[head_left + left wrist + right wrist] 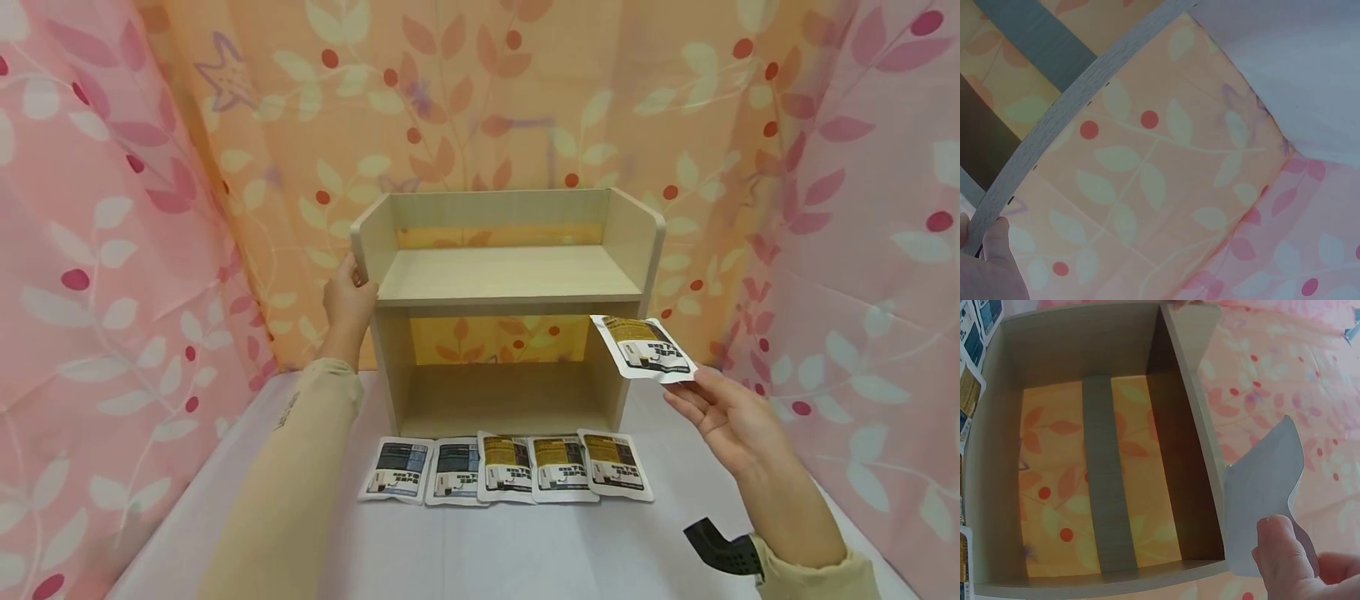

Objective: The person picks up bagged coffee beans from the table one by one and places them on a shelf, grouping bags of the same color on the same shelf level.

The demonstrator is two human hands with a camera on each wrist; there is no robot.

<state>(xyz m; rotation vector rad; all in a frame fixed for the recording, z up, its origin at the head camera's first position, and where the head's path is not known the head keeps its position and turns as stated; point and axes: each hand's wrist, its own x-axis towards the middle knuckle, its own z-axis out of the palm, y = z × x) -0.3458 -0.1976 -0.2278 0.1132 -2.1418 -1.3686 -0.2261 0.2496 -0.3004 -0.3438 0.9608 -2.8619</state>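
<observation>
My left hand (349, 310) grips the left side panel of a light wooden two-tier shelf (510, 298). In the left wrist view, the thumb and a finger (999, 240) lie either side of the panel's edge. Out to the shelf's right, my right hand (742, 421) pinches a flat white packet (647, 346) by its near right corner. That packet has a gold and white label facing up, and its plain back (1263, 494) fills part of the right wrist view. It is raised level with the opening below the upper board.
Several similar packets lie in a row along the shelf's front foot: two with dark blue labels (397, 468) at left, three with gold labels (561, 467) at right, some overlapping. The table (480, 550) has a white cover. Patterned cloth (465, 100) hangs behind and on both sides.
</observation>
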